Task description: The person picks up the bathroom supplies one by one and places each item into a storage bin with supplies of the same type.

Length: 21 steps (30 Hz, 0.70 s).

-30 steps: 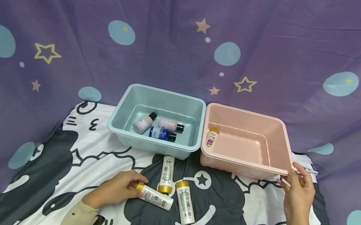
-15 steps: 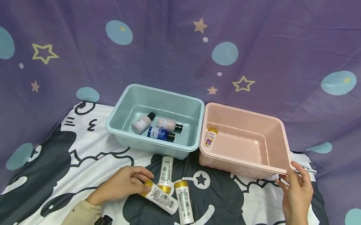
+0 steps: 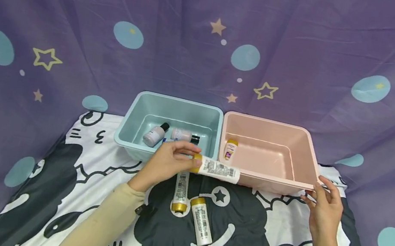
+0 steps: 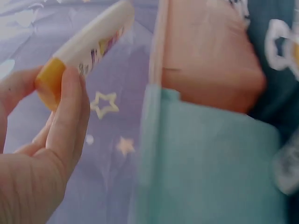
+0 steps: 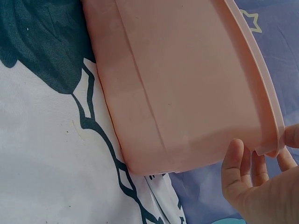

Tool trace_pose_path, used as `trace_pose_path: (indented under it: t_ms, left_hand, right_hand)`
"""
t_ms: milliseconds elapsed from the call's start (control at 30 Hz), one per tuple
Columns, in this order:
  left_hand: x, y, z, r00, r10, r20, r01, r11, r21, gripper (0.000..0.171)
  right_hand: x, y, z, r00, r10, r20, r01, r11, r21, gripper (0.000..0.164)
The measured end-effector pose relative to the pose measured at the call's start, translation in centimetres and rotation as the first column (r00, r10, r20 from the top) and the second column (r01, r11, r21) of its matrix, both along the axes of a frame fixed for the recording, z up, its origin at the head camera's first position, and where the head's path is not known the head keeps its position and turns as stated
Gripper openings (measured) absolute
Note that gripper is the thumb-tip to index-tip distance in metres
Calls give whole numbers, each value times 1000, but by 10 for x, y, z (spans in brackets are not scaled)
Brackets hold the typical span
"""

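My left hand (image 3: 169, 162) pinches a white bottle (image 3: 219, 169) by its gold cap, in the air before the front rims where the two bins meet. In the left wrist view the bottle (image 4: 96, 39) slants upward, its cap (image 4: 51, 79) between thumb and fingers. The right hand (image 3: 324, 218) grips the front right corner of the pink bin (image 3: 266, 179). In the right wrist view, that hand (image 5: 261, 182) has its thumb at the rim and fingers beneath it. A small white bottle with a yellow cap (image 3: 230, 150) lies inside this bin.
Left of the pink bin stands a blue-green bin (image 3: 181, 101). It holds a pale bottle (image 3: 155, 135), a pinkish bottle (image 3: 181, 134) and a blue one mostly hidden by my hand. Two white gold-capped bottles lie on the cloth, one near (image 3: 201, 223) and one farther back (image 3: 181, 190).
My left hand has lifted the gold-capped bottle off the cloth and carried it forward and right, up to the bins' front rims. The right hand stays at the pink bin's corner.
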<state>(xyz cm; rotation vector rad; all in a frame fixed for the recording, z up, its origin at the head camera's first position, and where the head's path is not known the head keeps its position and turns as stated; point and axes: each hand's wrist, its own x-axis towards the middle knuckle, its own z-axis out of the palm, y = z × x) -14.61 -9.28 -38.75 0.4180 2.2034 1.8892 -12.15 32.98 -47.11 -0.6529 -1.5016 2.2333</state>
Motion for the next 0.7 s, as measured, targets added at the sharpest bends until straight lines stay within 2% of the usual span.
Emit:
trace_pose_path:
  t_ms: [133, 300, 533, 700]
  left_hand:
    - [-33, 35, 16, 999, -11, -30, 13, 998, 56, 36]
    - [-74, 83, 28, 999, -29, -20, 31, 995, 93, 32]
    - [-122, 139, 31, 999, -20, -35, 19, 1000, -18, 22]
    - [-143, 165, 24, 1000, -20, 5, 21, 996, -84, 21]
  right_hand:
    - [0, 0, 1, 1000, 2, -9, -2, 1000, 2, 38]
    - [1, 1, 0, 1000, 8, -15, -8, 1000, 19, 36]
    - [0, 2, 1, 1000, 8, -5, -8, 1000, 13, 35]
    - [-1, 1, 1, 1000, 9, 10, -9, 1000, 18, 34]
